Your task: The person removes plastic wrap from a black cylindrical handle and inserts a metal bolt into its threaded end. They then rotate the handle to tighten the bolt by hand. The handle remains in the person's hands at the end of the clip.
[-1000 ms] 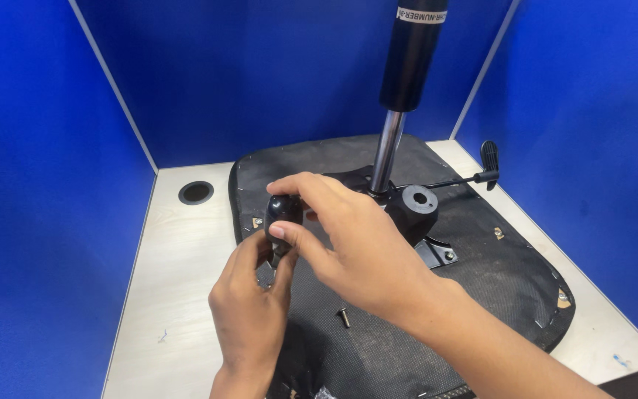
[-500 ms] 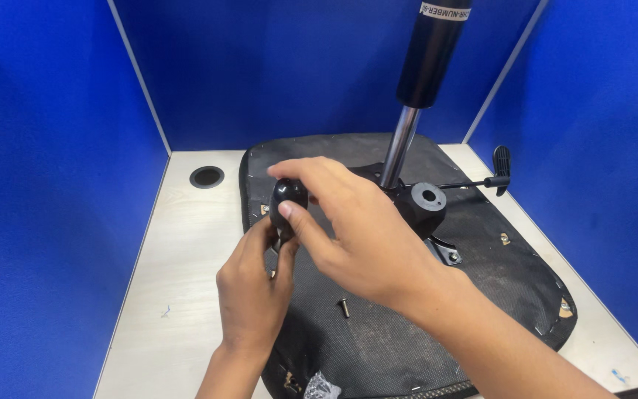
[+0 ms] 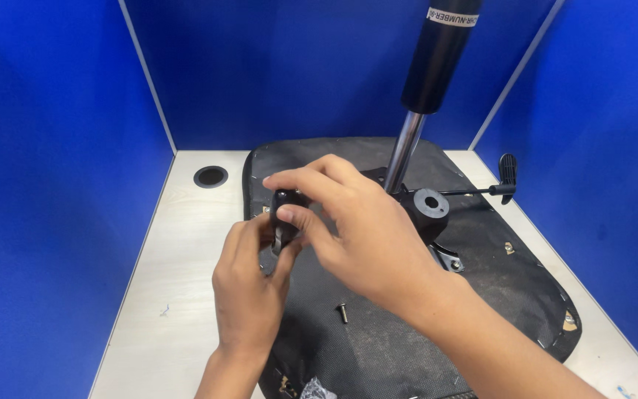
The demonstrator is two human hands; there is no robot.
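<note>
Both hands met over the upturned chair seat (image 3: 407,347), which lay black underside up on the pale desk (image 3: 179,310) between blue partition walls. The left hand (image 3: 249,284) had its fingers closed from below around a small black part with a metal piece (image 3: 286,218), while the right hand (image 3: 356,229) pinched the top of the same part between thumb and forefinger. The part was held just above the seat's left edge, clear of the fabric. It looked like a fitting or twisting step, the two hands working the piece together. A loose screw (image 3: 342,312) lay on the seat near the wrists, and the gas-lift cylinder (image 3: 426,96) stood upright from the mechanism plate (image 3: 430,207) behind. Any further move would seem to need a steady hold below and fine turning above.
</note>
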